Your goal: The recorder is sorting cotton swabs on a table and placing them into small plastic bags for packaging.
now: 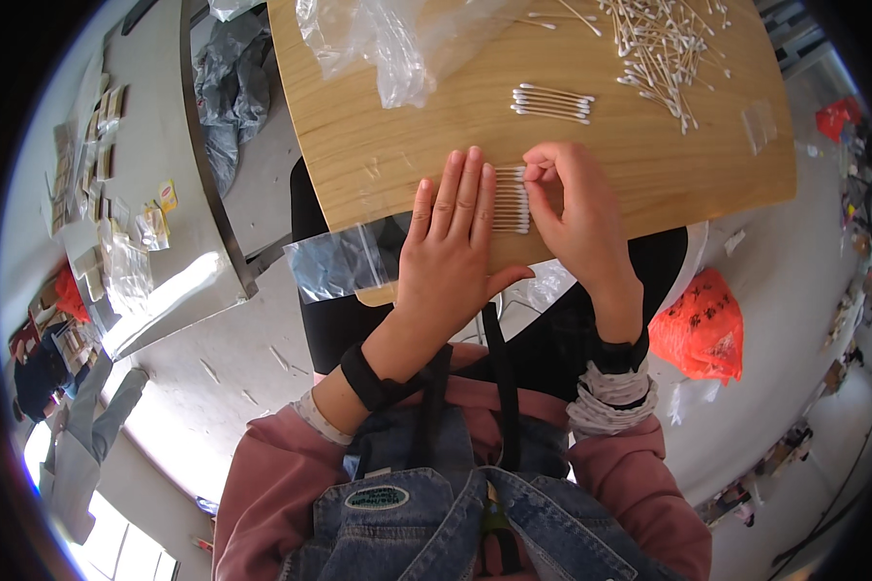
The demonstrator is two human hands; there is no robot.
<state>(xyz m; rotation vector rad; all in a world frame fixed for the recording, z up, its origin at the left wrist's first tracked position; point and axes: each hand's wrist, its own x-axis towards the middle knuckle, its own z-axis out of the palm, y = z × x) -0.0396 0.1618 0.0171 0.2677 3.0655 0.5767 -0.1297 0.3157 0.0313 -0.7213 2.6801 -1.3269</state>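
My left hand (451,237) lies flat on the wooden table (397,145), fingers together, pressing down on one end of a neat row of cotton swabs (512,200). My right hand (572,208) is curled at the other end of that row, its fingertips pinching the swab tips. A second small row of swabs (552,103) lies further back. A loose heap of cotton swabs (664,44) is spread at the far right of the table.
A clear plastic bag (397,44) lies crumpled at the back left. A small clear bag (337,259) hangs over the near edge. Another small clear bag (759,124) sits at the right. An orange bag (702,324) lies on the floor.
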